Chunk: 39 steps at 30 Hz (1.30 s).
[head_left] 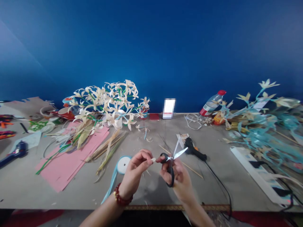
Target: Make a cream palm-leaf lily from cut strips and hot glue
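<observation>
Over the middle of the table my left hand [136, 168], with a red bead bracelet at the wrist, pinches a small pale piece [153, 160] between thumb and fingers. It looks like a bit of dried husk, but is too small to be sure. Opposite it, my right hand [181, 178] is closed round the black-handled scissors [171, 171]. Their blades are spread and point up and away from the pale piece, and a fingertip of that hand comes close to it. Beside my left wrist lies a roll of light-blue ribbon [124, 164], its loose end trailing toward the front edge.
A black glue gun [195, 150] with a cord lies right of the scissors. Farther right are a white power strip [252, 175] and blue-stemmed flowers [267, 85]. Left are pink sheets [62, 171], dried husks [110, 151], white husk flowers [115, 107] and a blue glue gun [17, 153].
</observation>
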Each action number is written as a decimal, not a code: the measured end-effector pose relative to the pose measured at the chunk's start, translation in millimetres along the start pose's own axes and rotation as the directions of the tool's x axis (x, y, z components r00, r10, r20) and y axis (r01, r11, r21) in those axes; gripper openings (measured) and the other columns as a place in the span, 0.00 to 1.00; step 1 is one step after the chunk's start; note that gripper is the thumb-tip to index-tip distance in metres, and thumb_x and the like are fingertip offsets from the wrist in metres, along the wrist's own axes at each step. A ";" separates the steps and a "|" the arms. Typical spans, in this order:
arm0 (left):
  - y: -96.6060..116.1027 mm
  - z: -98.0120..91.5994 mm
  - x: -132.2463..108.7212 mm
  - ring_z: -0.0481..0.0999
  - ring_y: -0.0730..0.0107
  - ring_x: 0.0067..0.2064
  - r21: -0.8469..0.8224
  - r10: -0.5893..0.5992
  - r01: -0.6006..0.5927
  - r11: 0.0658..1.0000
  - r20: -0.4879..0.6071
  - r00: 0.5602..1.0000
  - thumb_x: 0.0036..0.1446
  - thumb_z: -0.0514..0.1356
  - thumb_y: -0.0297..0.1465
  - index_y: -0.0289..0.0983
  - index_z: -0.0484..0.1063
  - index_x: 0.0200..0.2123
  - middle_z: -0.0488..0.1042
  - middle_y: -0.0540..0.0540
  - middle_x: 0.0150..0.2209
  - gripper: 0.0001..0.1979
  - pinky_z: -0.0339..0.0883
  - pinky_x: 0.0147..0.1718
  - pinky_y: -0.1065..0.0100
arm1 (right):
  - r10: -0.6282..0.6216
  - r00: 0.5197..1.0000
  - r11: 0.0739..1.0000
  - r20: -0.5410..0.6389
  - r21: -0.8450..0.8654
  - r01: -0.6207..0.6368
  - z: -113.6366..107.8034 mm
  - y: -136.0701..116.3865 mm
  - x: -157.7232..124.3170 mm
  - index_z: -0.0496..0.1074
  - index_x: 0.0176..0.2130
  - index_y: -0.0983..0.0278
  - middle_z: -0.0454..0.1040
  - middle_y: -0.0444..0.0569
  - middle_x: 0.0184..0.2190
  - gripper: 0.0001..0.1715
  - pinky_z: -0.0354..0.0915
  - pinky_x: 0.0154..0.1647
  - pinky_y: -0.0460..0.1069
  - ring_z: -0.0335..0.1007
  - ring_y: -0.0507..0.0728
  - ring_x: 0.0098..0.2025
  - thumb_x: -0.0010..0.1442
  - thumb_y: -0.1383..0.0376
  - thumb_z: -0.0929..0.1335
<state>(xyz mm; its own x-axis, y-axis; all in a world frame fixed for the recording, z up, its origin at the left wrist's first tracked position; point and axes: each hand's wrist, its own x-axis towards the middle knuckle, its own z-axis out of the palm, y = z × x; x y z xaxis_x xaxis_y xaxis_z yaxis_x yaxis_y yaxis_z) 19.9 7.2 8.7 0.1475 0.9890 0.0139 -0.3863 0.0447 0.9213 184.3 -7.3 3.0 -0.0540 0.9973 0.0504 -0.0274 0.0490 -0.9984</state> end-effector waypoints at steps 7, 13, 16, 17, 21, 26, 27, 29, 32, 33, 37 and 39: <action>-6.4 -0.2 -3.4 0.67 0.68 0.40 0.014 -0.005 0.005 1.000 0.061 0.998 0.58 0.63 0.30 0.36 0.72 0.32 0.66 0.48 0.35 0.04 0.60 0.42 0.69 | -0.017 0.999 1.000 -0.029 -0.010 0.017 14.3 -12.2 18.4 0.68 0.33 0.63 0.71 0.43 0.27 0.14 0.59 0.25 0.45 0.62 0.50 0.24 0.50 0.63 0.75; -1.1 -6.6 -2.3 0.67 0.68 0.39 0.123 -0.023 0.009 0.992 0.110 0.994 0.56 0.64 0.31 0.35 0.72 0.31 0.68 0.48 0.33 0.06 0.59 0.42 0.68 | 0.016 1.000 0.999 0.008 0.035 -0.016 11.8 -10.4 25.5 0.69 0.33 0.62 0.73 0.43 0.29 0.13 0.63 0.30 0.44 0.68 0.52 0.29 0.50 0.63 0.75; -1.0 -7.1 -1.8 0.67 0.70 0.37 0.054 -0.069 0.066 0.996 0.062 0.996 0.56 0.65 0.32 0.36 0.72 0.31 0.68 0.49 0.31 0.06 0.59 0.39 0.71 | 0.023 0.999 1.000 0.038 -0.011 -0.023 2.5 -1.7 24.7 0.69 0.36 0.62 0.74 0.45 0.32 0.15 0.65 0.34 0.46 0.69 0.54 0.32 0.50 0.62 0.74; -1.5 -7.5 -1.5 0.66 0.71 0.36 0.035 -0.081 0.080 0.996 0.044 0.996 0.55 0.65 0.32 0.36 0.73 0.31 0.68 0.49 0.31 0.06 0.59 0.37 0.72 | 0.036 0.997 0.998 0.061 -0.052 -0.033 -1.7 2.9 22.7 0.69 0.35 0.63 0.73 0.45 0.31 0.15 0.64 0.33 0.46 0.69 0.54 0.31 0.50 0.61 0.74; -4.5 -9.1 0.4 0.64 0.74 0.33 -0.004 -0.078 0.078 0.997 -0.028 0.997 0.55 0.66 0.31 0.35 0.74 0.29 0.68 0.50 0.30 0.06 0.58 0.34 0.73 | 0.095 0.988 0.966 0.118 -0.252 -0.063 -16.9 19.1 6.0 0.67 0.31 0.63 0.69 0.43 0.25 0.13 0.60 0.28 0.46 0.63 0.52 0.26 0.53 0.58 0.72; -9.1 -3.9 3.2 0.66 0.71 0.35 -0.023 0.001 -0.004 1.000 -0.102 0.995 0.55 0.65 0.31 0.35 0.73 0.28 0.68 0.49 0.30 0.06 0.60 0.37 0.71 | 0.119 0.976 0.950 0.183 -0.306 -0.059 -11.3 18.0 -12.2 0.63 0.30 0.61 0.67 0.42 0.24 0.15 0.58 0.26 0.46 0.60 0.52 0.25 0.55 0.55 0.69; -9.9 -2.3 3.5 0.66 0.70 0.36 -0.004 0.034 -0.035 0.999 -0.118 0.992 0.56 0.65 0.31 0.35 0.73 0.28 0.68 0.48 0.31 0.07 0.60 0.38 0.71 | 0.121 0.974 0.954 0.189 -0.295 -0.062 -7.7 16.9 -13.1 0.63 0.30 0.61 0.67 0.43 0.24 0.15 0.58 0.26 0.45 0.60 0.52 0.25 0.56 0.54 0.69; -10.9 0.1 3.8 0.67 0.69 0.38 0.056 0.101 -0.094 0.994 -0.137 0.985 0.57 0.64 0.31 0.35 0.72 0.26 0.69 0.47 0.33 0.08 0.61 0.39 0.70 | 0.118 0.974 0.959 0.193 -0.278 -0.061 -0.7 16.6 -12.8 0.63 0.30 0.61 0.67 0.43 0.24 0.16 0.57 0.25 0.45 0.59 0.52 0.25 0.56 0.53 0.68; -10.5 0.9 3.3 0.67 0.69 0.38 0.147 0.165 -0.144 0.979 -0.143 0.976 0.59 0.62 0.31 0.35 0.71 0.26 0.69 0.47 0.33 0.09 0.61 0.40 0.69 | 0.100 0.977 0.960 0.187 -0.275 -0.046 6.1 20.8 -11.0 0.63 0.31 0.62 0.65 0.42 0.23 0.17 0.55 0.24 0.45 0.57 0.51 0.24 0.55 0.52 0.68; -9.9 0.6 3.0 0.67 0.69 0.37 0.174 0.175 -0.149 0.973 -0.146 0.974 0.59 0.62 0.31 0.36 0.71 0.27 0.69 0.48 0.32 0.09 0.61 0.39 0.69 | 0.096 0.977 0.961 0.189 -0.272 -0.042 7.4 22.7 -10.7 0.63 0.31 0.62 0.65 0.42 0.23 0.17 0.54 0.24 0.45 0.56 0.51 0.24 0.55 0.52 0.68; -8.3 -1.0 1.8 0.65 0.73 0.32 0.250 0.179 -0.130 0.959 -0.181 0.967 0.59 0.62 0.32 0.36 0.71 0.28 0.67 0.50 0.29 0.08 0.60 0.35 0.72 | 0.102 0.975 0.972 0.199 -0.231 -0.054 9.6 26.9 -11.4 0.62 0.31 0.62 0.64 0.42 0.23 0.17 0.54 0.24 0.45 0.55 0.51 0.24 0.56 0.52 0.68; -9.1 -1.3 1.8 0.64 0.74 0.30 0.252 0.157 -0.102 0.962 -0.212 0.965 0.58 0.63 0.33 0.37 0.72 0.30 0.67 0.51 0.28 0.07 0.60 0.33 0.72 | 0.117 0.971 0.976 0.207 -0.206 -0.074 9.9 26.7 -12.0 0.62 0.31 0.61 0.64 0.41 0.23 0.18 0.54 0.24 0.45 0.55 0.51 0.24 0.56 0.51 0.69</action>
<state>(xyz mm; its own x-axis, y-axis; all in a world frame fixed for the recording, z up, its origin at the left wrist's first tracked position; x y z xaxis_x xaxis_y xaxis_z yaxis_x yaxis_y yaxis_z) 22.5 8.8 -0.2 -0.1112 0.9909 0.0762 -0.1575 -0.0932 0.9831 174.4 -18.5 -24.0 -0.2618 0.9631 -0.0630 0.1833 -0.0144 -0.9829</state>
